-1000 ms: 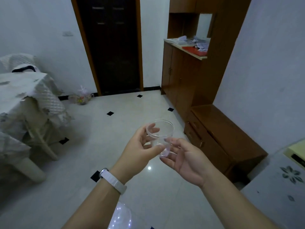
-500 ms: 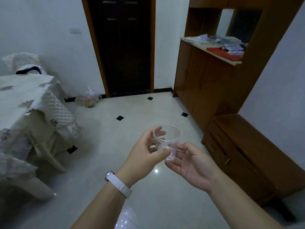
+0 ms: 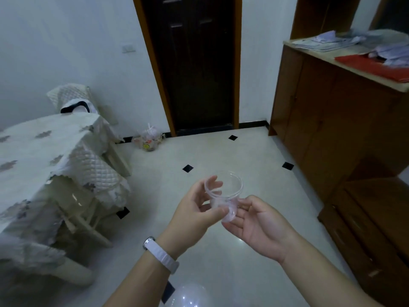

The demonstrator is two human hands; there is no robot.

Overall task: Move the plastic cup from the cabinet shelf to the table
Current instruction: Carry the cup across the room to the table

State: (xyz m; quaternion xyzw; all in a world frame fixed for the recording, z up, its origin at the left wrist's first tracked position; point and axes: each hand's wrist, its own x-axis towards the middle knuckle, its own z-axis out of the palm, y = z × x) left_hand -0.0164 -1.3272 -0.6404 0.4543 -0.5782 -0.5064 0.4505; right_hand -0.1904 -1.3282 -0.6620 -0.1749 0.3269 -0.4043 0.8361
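Note:
A clear plastic cup (image 3: 224, 191) is held upright in mid-air over the tiled floor, in front of me. My left hand (image 3: 194, 209) grips its side with thumb and fingers; a white watch band sits on that wrist. My right hand (image 3: 259, 224) is palm up beside the cup, its fingertips touching the cup's lower right side and base. The table (image 3: 33, 147), draped in a pale quilted floral cloth, stands to the left. The wooden cabinet (image 3: 332, 120) with its shelf top is at the right.
Papers (image 3: 327, 41) and a red folder (image 3: 371, 65) lie on the cabinet shelf. A low wooden drawer unit (image 3: 365, 229) is at the lower right. A dark door (image 3: 199, 63) is ahead, a plastic bag (image 3: 149, 140) by the wall, a covered chair (image 3: 70, 100) behind the table.
The view has swung left and moved forward: the table looms larger at left, the cabinet has slid right. Both hands keep the cup in the same hold.

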